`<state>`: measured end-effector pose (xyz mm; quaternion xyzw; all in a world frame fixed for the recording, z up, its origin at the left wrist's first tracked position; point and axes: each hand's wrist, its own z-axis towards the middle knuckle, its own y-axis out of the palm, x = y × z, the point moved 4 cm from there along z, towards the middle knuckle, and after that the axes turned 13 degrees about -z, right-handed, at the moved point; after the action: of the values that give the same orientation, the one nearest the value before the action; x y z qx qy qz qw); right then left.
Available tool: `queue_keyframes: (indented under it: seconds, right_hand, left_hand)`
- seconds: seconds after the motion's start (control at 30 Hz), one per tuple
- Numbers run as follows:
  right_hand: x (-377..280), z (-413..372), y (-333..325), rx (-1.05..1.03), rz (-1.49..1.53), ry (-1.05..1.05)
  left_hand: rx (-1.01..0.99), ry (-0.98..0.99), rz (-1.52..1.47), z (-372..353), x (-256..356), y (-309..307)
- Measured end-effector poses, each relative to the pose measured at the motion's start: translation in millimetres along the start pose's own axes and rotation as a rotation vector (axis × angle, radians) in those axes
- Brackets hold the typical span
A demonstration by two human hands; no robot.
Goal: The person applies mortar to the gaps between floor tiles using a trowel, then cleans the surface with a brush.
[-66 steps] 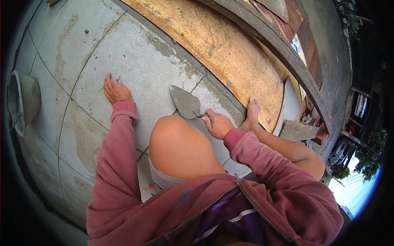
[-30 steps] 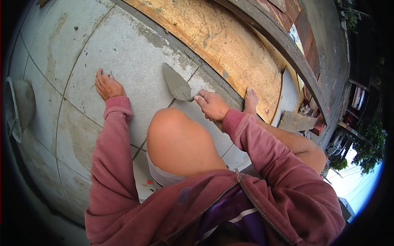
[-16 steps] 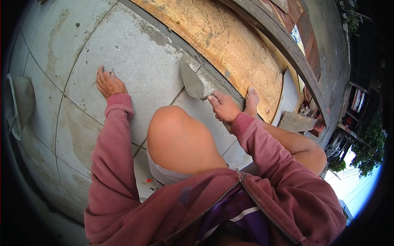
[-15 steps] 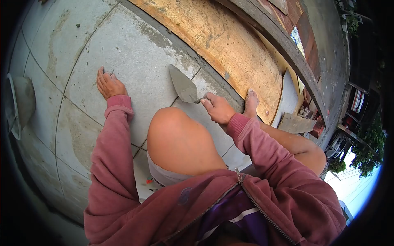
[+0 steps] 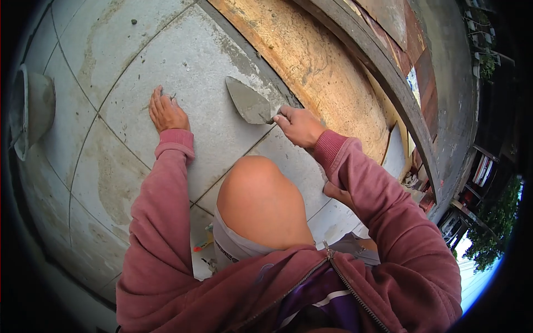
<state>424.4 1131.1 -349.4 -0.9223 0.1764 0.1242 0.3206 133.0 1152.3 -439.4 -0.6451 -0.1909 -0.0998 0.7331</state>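
My right hand (image 5: 300,126) is wrapped around the handle of a pointed trowel (image 5: 248,101). Grey cement coats the trowel's blade, which lies low over a large pale floor tile (image 5: 194,64) and points left. My left hand (image 5: 168,112) rests on that same tile, left of the trowel, with its fingers stretched forward and nothing held. Wet grey mortar (image 5: 239,41) runs along the tile's far edge, beside a wooden board (image 5: 300,53).
A mortar-stained bucket (image 5: 41,105) stands on the tiles at the left. Past the board runs a long timber beam (image 5: 383,61), with wooden panels (image 5: 425,72) behind it. My bent knee (image 5: 261,194) is close below the trowel.
My foot has left the board's edge and drawn back toward me. The trowel has moved farther along the tile toward the mortar edge. My left hand stays on the tile.
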Motion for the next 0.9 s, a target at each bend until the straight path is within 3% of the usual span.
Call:
queue_keyframes:
  seconds: [0.07, 0.23, 0.27, 0.33, 0.4, 0.47, 0.53, 0.6, 0.8, 0.9]
  right_hand:
    - [-2, 13, -12, -0.119, 0.221, 0.196]
    - [-7, 17, -2, -0.05, 0.05, -0.06]
    - [-7, 21, -7, -0.057, 0.049, -0.059]
    - [-2, 32, -21, -0.013, 0.298, 0.176]
    - [-3, 29, -19, -0.02, 0.267, 0.17]
    - [-8, 8, -4, -0.173, 0.094, 0.017]
    - [2, 13, 3, -0.123, 0.056, -0.025]
    - [3, 21, -2, -0.11, 0.317, 0.171]
    - [7, 22, 5, -0.137, 0.303, 0.116]
    - [-3, 25, -2, -0.109, 0.452, 0.139]
  left_hand:
    - [-0.001, -0.009, 0.005, -1, -2, -1]
    - [-0.014, -0.002, 0.012, 0, -4, 2]
    - [-0.019, -0.007, 0.014, -2, -3, 2]
    - [-0.029, -0.002, 0.004, 1, -1, -1]
    - [-0.015, -0.001, 0.003, 3, -2, 1]
    - [-0.03, -0.013, 0.003, 1, -3, 1]
    - [-0.043, -0.016, -0.012, 1, 0, -2]
    - [-0.039, -0.015, -0.001, -1, -2, -1]
    - [-0.028, -0.003, 0.003, -1, -2, 0]
    - [-0.035, -0.005, 0.006, -1, 0, 0]
